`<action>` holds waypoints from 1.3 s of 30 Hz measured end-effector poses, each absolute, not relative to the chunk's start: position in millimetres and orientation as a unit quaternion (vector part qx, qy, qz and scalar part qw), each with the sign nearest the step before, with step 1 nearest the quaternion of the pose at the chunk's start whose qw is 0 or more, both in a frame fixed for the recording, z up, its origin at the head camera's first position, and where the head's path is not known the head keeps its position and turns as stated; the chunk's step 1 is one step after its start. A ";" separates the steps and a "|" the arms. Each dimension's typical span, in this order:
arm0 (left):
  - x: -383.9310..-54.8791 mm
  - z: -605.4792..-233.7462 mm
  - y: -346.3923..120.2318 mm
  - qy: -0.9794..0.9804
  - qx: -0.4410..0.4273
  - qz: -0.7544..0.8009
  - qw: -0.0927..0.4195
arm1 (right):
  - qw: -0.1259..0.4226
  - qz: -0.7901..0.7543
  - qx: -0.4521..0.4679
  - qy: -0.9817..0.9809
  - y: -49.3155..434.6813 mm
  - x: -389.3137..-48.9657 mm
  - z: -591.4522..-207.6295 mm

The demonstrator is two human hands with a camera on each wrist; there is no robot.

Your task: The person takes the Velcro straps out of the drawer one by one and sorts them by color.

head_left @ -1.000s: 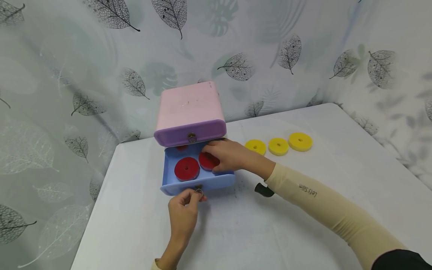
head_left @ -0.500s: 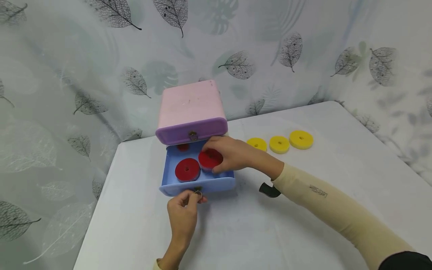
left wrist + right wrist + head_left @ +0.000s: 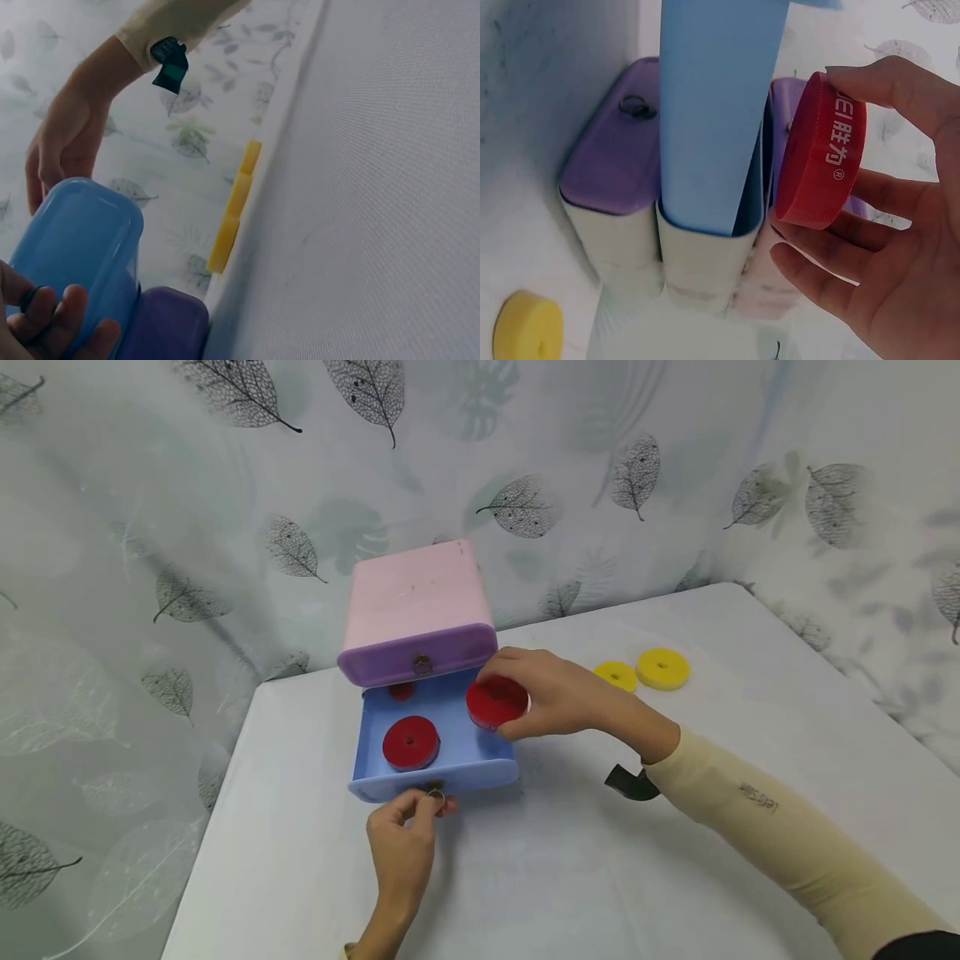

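Head view, centre: open light-blue plastic drawer (image 3: 456,735); looks stiff, light, slick. At its right edge, right hand (image 3: 558,695) grips red disc-shaped roll of woven tape (image 3: 497,703) by the rim, thumb opposite fingers. Roll should be light, firm, grippy; tape may unwind, keep rim hold. Lower centre, left hand (image 3: 403,845) pinches thin metal ring pull (image 3: 437,796), probably rigid.

Yellow discs (image 3: 663,669), table (image 3: 555,877), leafy backdrop (image 3: 435,468)
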State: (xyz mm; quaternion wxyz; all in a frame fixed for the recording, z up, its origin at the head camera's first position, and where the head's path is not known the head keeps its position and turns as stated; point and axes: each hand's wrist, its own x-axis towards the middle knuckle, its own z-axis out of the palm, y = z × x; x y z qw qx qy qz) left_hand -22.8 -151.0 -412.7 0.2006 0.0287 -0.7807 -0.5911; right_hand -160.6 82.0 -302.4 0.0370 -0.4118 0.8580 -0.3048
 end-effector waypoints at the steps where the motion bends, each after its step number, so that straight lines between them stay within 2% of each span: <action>1: -22.5 -413.1 -151.4 -0.781 0.029 -0.590 0.201 | 0.036 -0.304 -0.407 0.861 84.9 -160.4 -301.5; 12: -22.8 -414.1 -152.9 -0.778 0.025 -0.595 0.199 | 0.027 -0.297 -0.378 0.876 113.9 -159.8 -299.0; 39: -24.3 -415.8 -156.9 -0.776 0.016 -0.594 0.211 | 0.004 -0.304 -0.316 0.899 147.9 -155.9 -339.2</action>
